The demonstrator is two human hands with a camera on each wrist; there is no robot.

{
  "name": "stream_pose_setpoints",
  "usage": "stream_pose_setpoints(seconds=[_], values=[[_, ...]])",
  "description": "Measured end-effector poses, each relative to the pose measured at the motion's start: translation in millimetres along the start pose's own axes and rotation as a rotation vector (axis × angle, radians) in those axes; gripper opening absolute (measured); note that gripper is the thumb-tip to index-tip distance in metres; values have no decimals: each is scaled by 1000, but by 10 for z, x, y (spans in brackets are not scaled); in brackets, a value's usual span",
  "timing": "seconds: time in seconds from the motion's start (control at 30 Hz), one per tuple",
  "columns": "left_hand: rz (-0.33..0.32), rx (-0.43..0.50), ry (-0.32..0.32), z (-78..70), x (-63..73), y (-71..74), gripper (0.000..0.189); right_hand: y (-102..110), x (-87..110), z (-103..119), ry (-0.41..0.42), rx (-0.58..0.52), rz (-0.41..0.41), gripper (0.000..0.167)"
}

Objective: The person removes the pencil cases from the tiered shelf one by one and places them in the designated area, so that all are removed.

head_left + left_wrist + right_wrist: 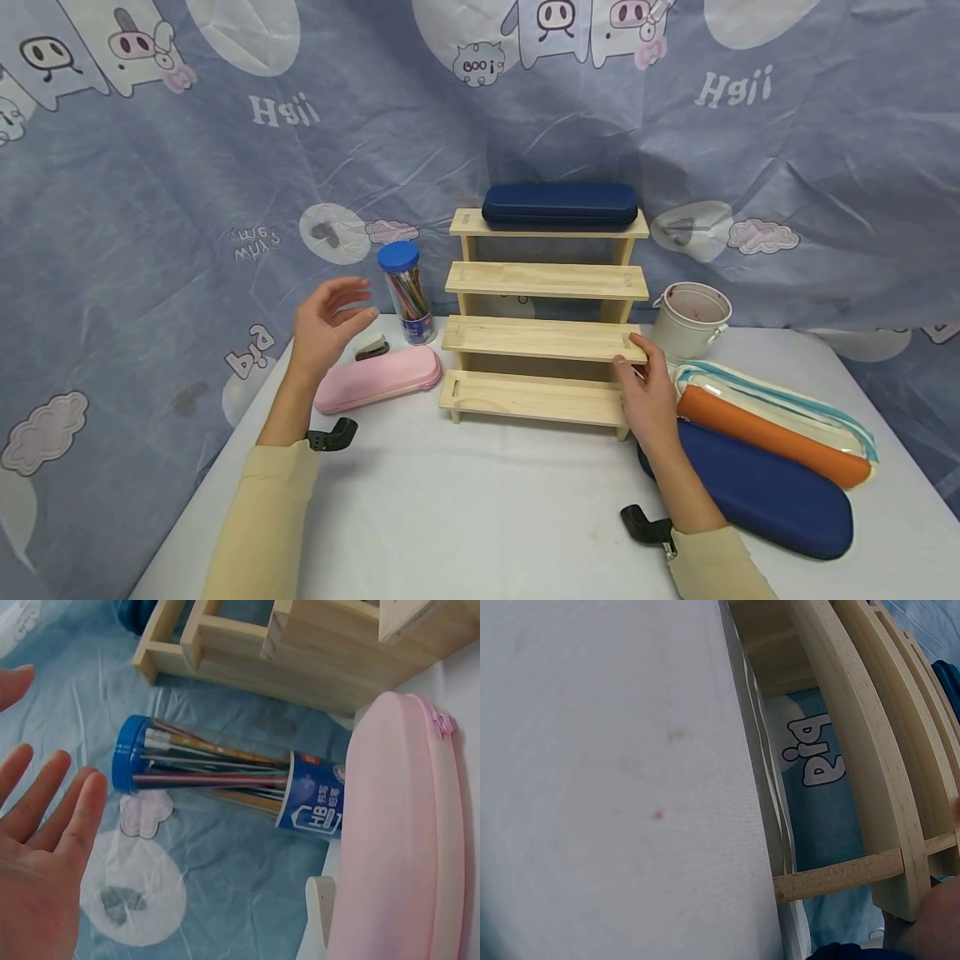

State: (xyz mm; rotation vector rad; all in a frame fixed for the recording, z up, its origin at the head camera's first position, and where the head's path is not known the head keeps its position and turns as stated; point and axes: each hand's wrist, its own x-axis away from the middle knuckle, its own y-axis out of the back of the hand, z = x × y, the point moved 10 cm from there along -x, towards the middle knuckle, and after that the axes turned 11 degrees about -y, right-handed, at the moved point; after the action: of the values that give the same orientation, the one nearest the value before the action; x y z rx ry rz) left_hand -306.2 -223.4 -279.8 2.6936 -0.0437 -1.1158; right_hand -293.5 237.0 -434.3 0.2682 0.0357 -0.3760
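Observation:
A four-step wooden shelf rack [543,335] stands at the back of the table, a dark blue hard case [558,206] lying on its top step. My right hand [651,404] grips the right end of the second step from the bottom, thumb at the front edge and fingers at the side. Only a blurred bit of that hand [937,919] shows in the right wrist view. My left hand [330,321] hovers, fingers loosely bent and apart, left of a clear pencil jar [408,296] with a blue lid. Nothing lies in its palm [37,892] in the left wrist view.
Left of the rack lie a pink case [378,381] and a small stapler [371,346]. To the right stand a white bucket [693,317], an orange and clear pencil pouch [780,429] and a larger navy case [772,492]. A printed blue cloth [360,150] hangs behind.

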Motion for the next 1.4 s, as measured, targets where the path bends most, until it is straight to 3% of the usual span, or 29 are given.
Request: stream_pose_setpoints(seconds=[0.13, 0.43, 1.17, 1.4], values=[[69, 24, 5, 2, -41, -134, 49, -3, 4, 5, 11, -4, 5, 49], [120, 33, 19, 44, -83, -307, 51, -2, 29, 46, 35, -15, 17, 50], [181, 38, 46, 51, -226, -601, 55, -3, 12, 15, 13, -5, 12, 50], [181, -3, 97, 115, -251, -658, 53, 2, 18, 17, 13, -6, 7, 49]])
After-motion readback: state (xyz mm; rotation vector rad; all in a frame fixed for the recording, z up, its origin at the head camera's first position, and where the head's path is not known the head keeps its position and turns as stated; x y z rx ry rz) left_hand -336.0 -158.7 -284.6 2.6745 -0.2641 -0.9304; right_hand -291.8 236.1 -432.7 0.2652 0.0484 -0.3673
